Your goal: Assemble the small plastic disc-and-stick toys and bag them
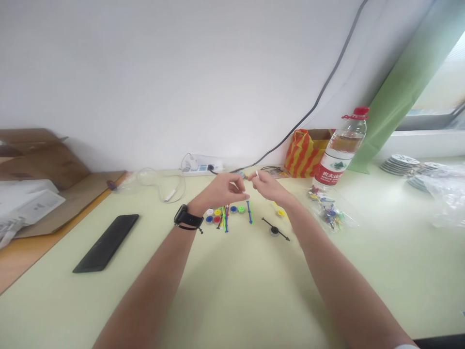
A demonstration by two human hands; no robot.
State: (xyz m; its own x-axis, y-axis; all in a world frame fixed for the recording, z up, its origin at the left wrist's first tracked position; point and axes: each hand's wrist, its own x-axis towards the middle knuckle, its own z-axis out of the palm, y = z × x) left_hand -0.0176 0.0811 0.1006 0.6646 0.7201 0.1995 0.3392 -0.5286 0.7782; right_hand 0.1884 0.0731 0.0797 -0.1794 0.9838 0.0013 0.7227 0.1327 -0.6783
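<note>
My left hand (225,189), with a black watch (188,218) on the wrist, is held above the table with thumb and fingers pinched together. What lies between those fingertips is too small to make out. Facing it, my right hand (269,188) is closed on a small white piece (257,173). Below my left hand lie several small round discs, among them a red one (217,219) and a green one (241,210). Coloured plastic arrows, including a blue arrow (250,212), rest beside them. Nearer to me, a black arrow (282,235) sits across a round base. A yellow disc (280,213) is by my right wrist.
A water bottle (339,150) and a bag of small coloured parts (330,213) stand to the right, before a striped bag (303,155). Farther right are stacked discs (399,165). A black flat object (107,243) and cardboard box (39,160) are left; a power strip (199,166) is behind.
</note>
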